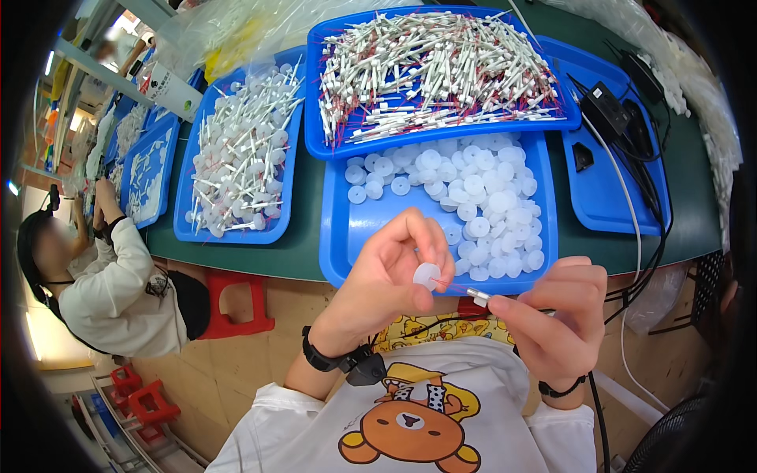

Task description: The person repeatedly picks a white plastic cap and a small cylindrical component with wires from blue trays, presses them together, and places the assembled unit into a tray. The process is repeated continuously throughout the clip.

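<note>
"What has the left hand (398,264) got?"
"A translucent white disc (426,275), pinched by its fingertips just below the centre of the frame."
"And the right hand (561,315)?"
"Fingers closed on a slim white piece (478,298), just right of that disc."
"Where are the loose discs (501,201)?"
"In the blue tray (347,236) at centre, on the green surface (694,197). White sticks (441,71) fill the upper tray (313,118), upper centre."
</note>
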A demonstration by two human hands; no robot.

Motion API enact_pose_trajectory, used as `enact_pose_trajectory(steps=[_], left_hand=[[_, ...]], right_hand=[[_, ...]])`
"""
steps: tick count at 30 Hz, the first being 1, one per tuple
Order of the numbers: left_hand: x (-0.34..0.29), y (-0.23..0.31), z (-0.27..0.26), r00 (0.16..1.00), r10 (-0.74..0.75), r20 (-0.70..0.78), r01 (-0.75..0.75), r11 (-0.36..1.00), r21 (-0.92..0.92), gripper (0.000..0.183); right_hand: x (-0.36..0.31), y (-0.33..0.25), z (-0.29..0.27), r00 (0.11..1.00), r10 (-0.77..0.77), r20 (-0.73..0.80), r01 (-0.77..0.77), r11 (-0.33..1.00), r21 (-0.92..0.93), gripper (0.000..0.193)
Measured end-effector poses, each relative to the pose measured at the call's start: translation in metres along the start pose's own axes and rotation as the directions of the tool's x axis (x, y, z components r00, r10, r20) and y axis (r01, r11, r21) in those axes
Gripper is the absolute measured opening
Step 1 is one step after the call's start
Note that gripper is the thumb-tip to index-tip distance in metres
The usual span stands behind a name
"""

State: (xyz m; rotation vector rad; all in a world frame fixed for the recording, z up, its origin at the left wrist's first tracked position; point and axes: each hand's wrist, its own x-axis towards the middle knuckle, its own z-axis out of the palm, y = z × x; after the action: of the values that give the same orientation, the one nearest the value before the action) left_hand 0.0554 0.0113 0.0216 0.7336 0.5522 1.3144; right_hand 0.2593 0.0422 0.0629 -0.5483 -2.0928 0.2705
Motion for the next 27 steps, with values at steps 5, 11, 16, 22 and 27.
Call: enact_pose_trajectory(steps=[5, 11, 16, 22, 27], left_hand=[[-0.001, -0.003, -0.003, 0.998, 0.012, 0.065, -0.001, 0.985, -0.17, 0.049], [-0.001, -0.005, -0.001, 0.991, 0.064, 0.12, -0.056, 0.996, -0.071, 0.053], [0.0, -0.006, 0.004, 0.963, 0.207, 0.175, -0.234, 0.96, 0.153, 0.054], [-0.002, -0.007, 0.005, 0.943, 0.284, 0.172, -0.319, 0.92, 0.23, 0.052], [0.0, -0.011, 0.004, 0.937, 0.308, 0.166, -0.339, 0.919, 0.203, 0.052]], right_hand=[[-0.004, 0.0, 0.001, 1.0, 0.021, -0.012, -0.021, 0.999, 0.039, 0.04], [-0.003, -0.002, -0.004, 0.994, 0.033, 0.105, -0.037, 0.999, 0.037, 0.04], [-0.004, -0.005, 0.003, 0.985, 0.158, 0.064, -0.166, 0.976, 0.143, 0.04], [-0.009, -0.006, 0.005, 0.94, 0.323, 0.111, -0.342, 0.876, 0.339, 0.034], [-0.021, -0.017, 0.019, 0.78, 0.604, 0.16, -0.578, 0.6, 0.552, 0.031]])
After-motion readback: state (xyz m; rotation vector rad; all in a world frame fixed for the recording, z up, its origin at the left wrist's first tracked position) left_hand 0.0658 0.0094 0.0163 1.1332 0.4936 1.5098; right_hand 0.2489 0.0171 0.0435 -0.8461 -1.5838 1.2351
